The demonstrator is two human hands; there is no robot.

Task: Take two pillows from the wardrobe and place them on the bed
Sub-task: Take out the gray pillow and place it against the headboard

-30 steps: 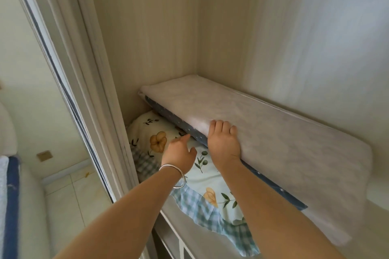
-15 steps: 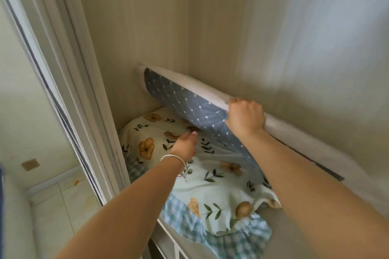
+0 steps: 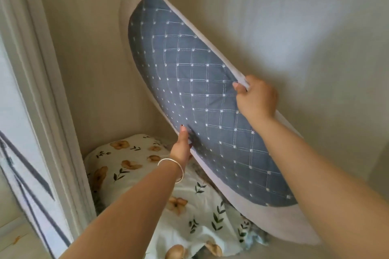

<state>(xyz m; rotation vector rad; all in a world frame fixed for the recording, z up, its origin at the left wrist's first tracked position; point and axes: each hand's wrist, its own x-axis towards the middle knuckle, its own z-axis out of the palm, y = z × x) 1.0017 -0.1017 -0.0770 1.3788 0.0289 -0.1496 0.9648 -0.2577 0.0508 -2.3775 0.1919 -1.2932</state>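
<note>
Blue quilted pillow now tipped steeply up by both hands.

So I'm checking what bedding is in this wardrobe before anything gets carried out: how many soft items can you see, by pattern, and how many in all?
Blue quilted pillow with white border, tipped up on edge, right hand gripping its upper edge, left hand at its lower edge: 1
Floral pillow, lying beneath: 1
Total: 2
</note>
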